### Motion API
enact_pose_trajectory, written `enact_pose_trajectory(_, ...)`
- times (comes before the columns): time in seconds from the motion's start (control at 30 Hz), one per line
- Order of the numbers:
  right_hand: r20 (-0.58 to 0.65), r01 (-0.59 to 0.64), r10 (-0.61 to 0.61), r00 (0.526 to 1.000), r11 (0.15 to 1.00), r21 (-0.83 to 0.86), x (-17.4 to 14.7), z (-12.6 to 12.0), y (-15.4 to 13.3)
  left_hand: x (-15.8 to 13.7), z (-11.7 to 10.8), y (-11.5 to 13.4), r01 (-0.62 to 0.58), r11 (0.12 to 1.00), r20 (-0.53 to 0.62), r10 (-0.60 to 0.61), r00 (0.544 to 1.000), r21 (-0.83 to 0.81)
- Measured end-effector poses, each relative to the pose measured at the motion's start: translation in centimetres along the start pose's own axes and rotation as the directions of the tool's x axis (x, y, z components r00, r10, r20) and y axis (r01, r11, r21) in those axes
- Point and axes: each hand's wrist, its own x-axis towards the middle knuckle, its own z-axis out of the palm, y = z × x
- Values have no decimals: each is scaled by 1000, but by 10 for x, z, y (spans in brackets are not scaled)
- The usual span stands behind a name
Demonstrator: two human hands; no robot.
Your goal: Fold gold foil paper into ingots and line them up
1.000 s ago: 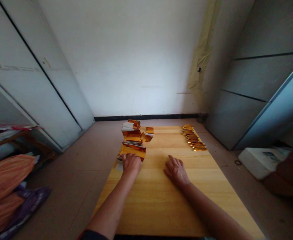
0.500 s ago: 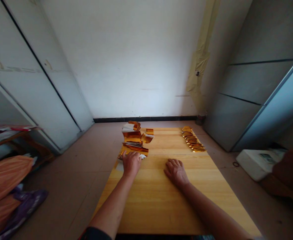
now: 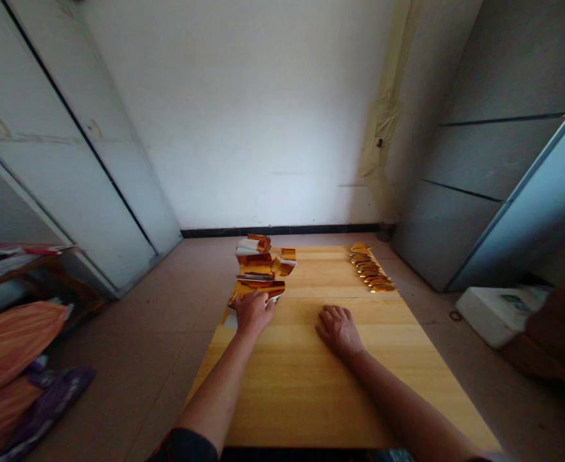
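Observation:
My left hand is at the front of the gold foil paper on the table's left side. Its fingers are curled onto the paper's near edge, with the thumb at the right; the fingertips are partly hidden. Behind it lie more gold sheets, some curled with white undersides showing, and one small curled piece. My right hand rests palm down on bare wood, its fingers slightly bent and holding nothing. Folded gold paper pieces overlap in a row along the far right edge.
The wooden table stands before a white wall. A cabinet is on the left, a grey fridge-like unit on the right. On the floor at right sits a white box; orange cloth or bags lie at left.
My left hand has shifted slightly at the front of the foil paper, its fingers now more bent. The right hand has stayed in place.

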Motion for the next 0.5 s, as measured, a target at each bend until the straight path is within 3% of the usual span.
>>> enact_pose_trajectory(0.17,9,-7,7,1000,1000,-5,0,0,0,1,-10,1,7,1000,-17,-7,1000,1)
enact_pose_trajectory(0.27,8,-4,4,1000,1000,5,0,0,-1,5,-25,3,-13,1000,-166,10,986,-13)
enact_pose_trajectory(0.37,-17,3,-2,1000,999,33,1,2,0,7,-40,11,-122,990,-360,89,929,-71)
enact_pose_trajectory(0.5,-76,37,-24,997,984,173,0,9,10,-5,-45,35,-344,932,-390,276,878,-115)
